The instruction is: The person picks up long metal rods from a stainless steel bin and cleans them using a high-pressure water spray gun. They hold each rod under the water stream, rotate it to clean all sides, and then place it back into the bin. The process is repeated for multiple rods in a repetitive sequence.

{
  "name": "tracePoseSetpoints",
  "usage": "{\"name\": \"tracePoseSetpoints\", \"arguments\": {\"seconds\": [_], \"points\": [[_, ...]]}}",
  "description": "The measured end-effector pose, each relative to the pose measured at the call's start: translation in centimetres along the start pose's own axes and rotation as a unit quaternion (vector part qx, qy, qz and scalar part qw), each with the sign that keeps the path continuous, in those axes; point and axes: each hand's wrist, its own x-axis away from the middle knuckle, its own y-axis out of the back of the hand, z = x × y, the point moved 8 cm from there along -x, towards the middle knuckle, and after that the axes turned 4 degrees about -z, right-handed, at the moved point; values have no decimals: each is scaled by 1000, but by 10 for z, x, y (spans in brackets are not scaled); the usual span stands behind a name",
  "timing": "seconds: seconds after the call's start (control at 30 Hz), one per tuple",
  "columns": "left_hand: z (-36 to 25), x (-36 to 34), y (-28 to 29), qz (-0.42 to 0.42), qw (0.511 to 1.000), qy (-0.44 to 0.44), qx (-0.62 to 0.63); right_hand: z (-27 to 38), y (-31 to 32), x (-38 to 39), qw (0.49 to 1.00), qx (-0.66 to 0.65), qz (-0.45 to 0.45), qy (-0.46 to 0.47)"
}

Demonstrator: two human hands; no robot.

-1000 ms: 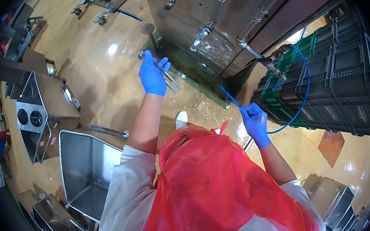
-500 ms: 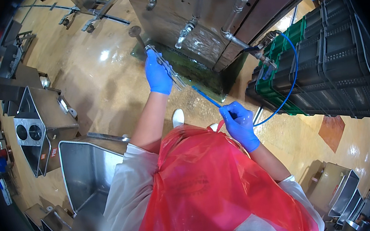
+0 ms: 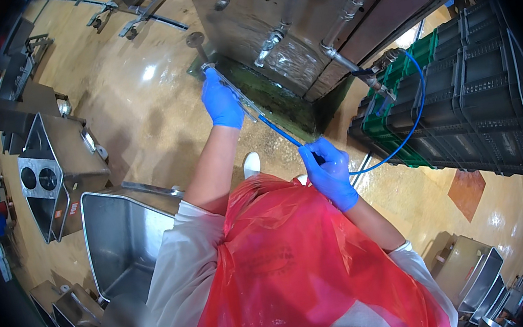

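My left hand, gloved blue, grips a slender metal piece with long parallel tubes, its top near a round metal fitting. My right hand, also gloved, is closed on a thin blue hose, whose straight front end reaches up-left to the lower end of the metal piece; I cannot tell if they touch. The hose loops rightward and up to piping. Below me are a red plastic apron and a white boot. A wet green-stained trough or ledge lies beyond the hose.
A stainless panel with pipes and valves stands ahead. Stacked dark-grey and green crates are at right. At left are an open steel bin and a steel unit with two round holes. More steel equipment lies lower right.
My right hand has moved left, bringing the hose's end toward the metal piece. My left hand has turned slightly, tilting the tubes along the hose's line.
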Motion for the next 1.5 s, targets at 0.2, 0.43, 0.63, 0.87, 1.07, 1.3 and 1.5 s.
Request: {"name": "tracePoseSetpoints", "arguments": {"seconds": [0.2, 0.43, 0.63, 0.87, 1.07, 1.3, 1.5], "points": [[-9, 0, 1, -15, 999, 3, 29, 1, 0, -2, 1000, 11, 0, 9], [-10, 4, 1, 0, 1000, -22, -21, 7, -18, -17, 999, 18, -4, 31], [5, 19, -2, -12, 1000, 7, -25, 3, -46, -45, 999, 1, -2, 50], [-21, 1, 21, -27, 999, -32, 3, -13, 2, 0, 999, 21, 28, -9], [-20, 1, 12, -21, 999, -28, 3, 5, -3, -1, 1000, 4, 19, 10], [-23, 4, 9, -22, 999, -37, 27, 2, -5, -2, 1000, -4, 10, 25], [-30, 14, 8, -26, 998, -45, 20, -3, -4, -1, 1000, 9, 15, 26]]}}
